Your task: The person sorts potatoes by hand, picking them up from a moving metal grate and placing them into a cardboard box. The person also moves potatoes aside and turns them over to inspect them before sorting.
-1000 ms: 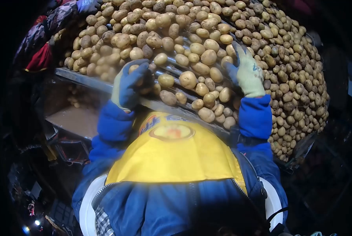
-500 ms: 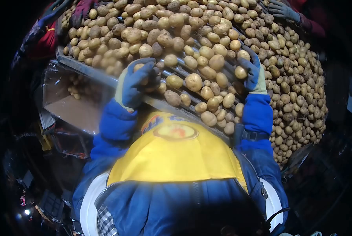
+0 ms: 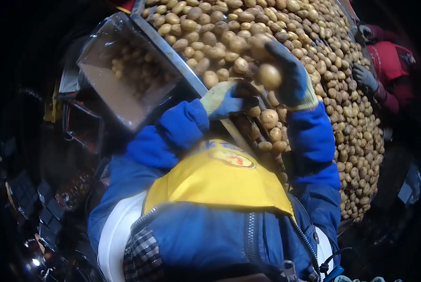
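Both my hands wear blue-grey gloves with pale yellow cuffs, over a layer of potatoes (image 3: 215,51) on a slatted sorting surface. My left hand (image 3: 231,99) is at the near metal edge, its fingers curled inward; their dark tips hide what they may hold. To its right, my right hand (image 3: 292,77) cups its fingers around the side of a round, pale potato (image 3: 269,76), which looks raised above the others. More potatoes, blurred, lie by its fingertips. Between my forearms, several loose potatoes (image 3: 269,119) rest on the dark bars.
A metal rail (image 3: 168,51) borders the potatoes on the left. Beyond it stands a lined box (image 3: 125,98) with potatoes inside. A large heap of potatoes (image 3: 356,145) spreads to the right. At the far right are a co-worker's gloved hand (image 3: 364,76) and red clothing (image 3: 388,61).
The view has turned, bringing the box closer to the middle. My hands have come nearer together, the left moving right and lower. The potato by my right hand now appears larger and higher.
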`<control>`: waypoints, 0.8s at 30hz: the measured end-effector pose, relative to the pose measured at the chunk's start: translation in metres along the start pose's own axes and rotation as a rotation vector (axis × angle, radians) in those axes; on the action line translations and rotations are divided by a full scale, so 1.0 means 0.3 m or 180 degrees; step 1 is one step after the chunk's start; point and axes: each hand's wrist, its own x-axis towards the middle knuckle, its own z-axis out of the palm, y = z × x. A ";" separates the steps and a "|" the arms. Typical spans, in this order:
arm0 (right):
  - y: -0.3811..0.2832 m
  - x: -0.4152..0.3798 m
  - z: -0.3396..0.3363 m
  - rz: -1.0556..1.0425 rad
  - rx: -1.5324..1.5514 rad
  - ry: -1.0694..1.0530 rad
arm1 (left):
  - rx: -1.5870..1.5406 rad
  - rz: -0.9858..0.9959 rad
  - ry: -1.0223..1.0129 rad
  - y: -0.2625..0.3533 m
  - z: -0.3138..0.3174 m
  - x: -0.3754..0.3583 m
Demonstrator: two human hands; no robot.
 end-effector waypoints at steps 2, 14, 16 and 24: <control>-0.097 0.138 0.148 0.0594 0.1436 -0.0514 | 0.0155 0.1322 0.0008 -0.068 -0.015 0.023; -0.133 -0.112 -0.094 0.0677 -0.2321 0.1433 | -0.1301 -0.0498 0.0007 -0.003 -0.060 0.018; -0.093 -0.279 -0.168 0.1225 -0.2919 0.1691 | -0.1294 -0.0530 -0.0092 -0.001 -0.070 0.021; 0.060 -0.580 -0.024 0.0649 -0.3737 0.1737 | -0.1220 -0.0957 0.0126 -0.007 -0.086 0.032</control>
